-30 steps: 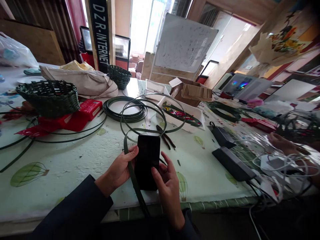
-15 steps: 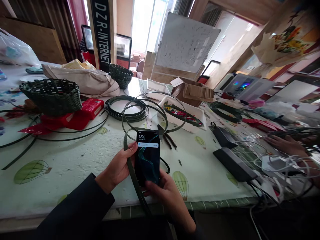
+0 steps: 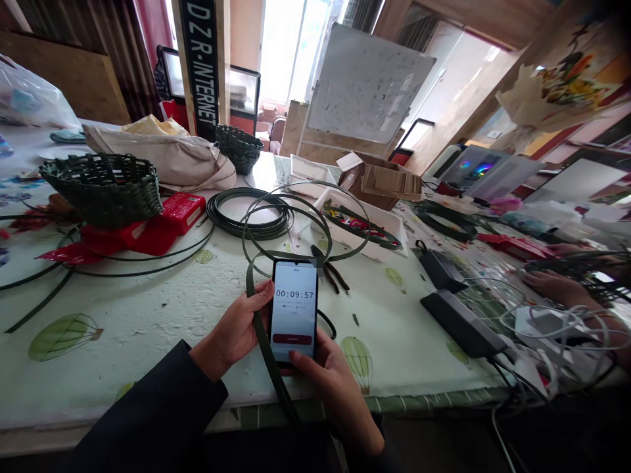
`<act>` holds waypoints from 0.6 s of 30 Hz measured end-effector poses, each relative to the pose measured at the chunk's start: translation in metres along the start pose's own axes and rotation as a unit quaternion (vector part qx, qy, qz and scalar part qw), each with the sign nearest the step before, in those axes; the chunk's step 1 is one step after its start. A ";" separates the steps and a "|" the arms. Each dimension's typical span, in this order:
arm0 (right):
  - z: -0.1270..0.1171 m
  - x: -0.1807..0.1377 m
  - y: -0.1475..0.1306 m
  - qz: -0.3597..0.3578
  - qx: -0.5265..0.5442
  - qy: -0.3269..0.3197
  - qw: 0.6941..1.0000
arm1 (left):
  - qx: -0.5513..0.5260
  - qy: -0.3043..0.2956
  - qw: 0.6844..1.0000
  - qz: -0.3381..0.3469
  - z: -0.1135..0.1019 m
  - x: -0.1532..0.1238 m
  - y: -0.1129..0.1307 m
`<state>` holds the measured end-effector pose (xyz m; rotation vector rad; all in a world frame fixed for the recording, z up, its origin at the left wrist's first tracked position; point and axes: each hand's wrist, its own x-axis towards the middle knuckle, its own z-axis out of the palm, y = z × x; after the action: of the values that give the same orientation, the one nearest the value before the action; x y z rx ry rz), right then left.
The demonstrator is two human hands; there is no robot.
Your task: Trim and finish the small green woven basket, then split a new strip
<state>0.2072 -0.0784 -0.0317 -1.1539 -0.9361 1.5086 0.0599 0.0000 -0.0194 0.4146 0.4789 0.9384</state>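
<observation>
Between both hands I see a smartphone (image 3: pixel 294 315), upright, its bright screen reading 00:09:57 with a dark red bar below. My left hand (image 3: pixel 235 328) grips the phone's left edge, and a dark green flat strip (image 3: pixel 269 348) passes through that same hand and hangs past the table edge. My right hand (image 3: pixel 330 374) wraps the lower right side, its thumb on the bottom of the screen. The strip's loops (image 3: pixel 288 255) rise behind the phone. Just right of the phone lie dark-handled pliers (image 3: pixel 338 277) on the tablecloth.
A coil of green strip (image 3: pixel 246 213) lies beyond the hands. A woven basket (image 3: pixel 101 187) stands on red packages (image 3: pixel 182 213) at left. A white tray (image 3: pixel 389 236) holds colourful items. Right are black power adapters (image 3: pixel 463 322), white cables and another person's hand (image 3: pixel 555 286).
The phone's screen has switched from a dark lock screen showing 1:56 to a bright page with a timer readout. My right thumb sits slightly higher on the glass.
</observation>
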 end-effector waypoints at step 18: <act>-0.008 -0.011 -0.010 0.033 0.144 -0.035 0.988 | 0.021 -0.016 0.999 -0.020 0.005 -0.002 0.003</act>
<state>0.2179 -0.0871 -0.0214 -0.9362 -0.7030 1.6832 0.0597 -0.0008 -0.0128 0.4574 0.4764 0.8835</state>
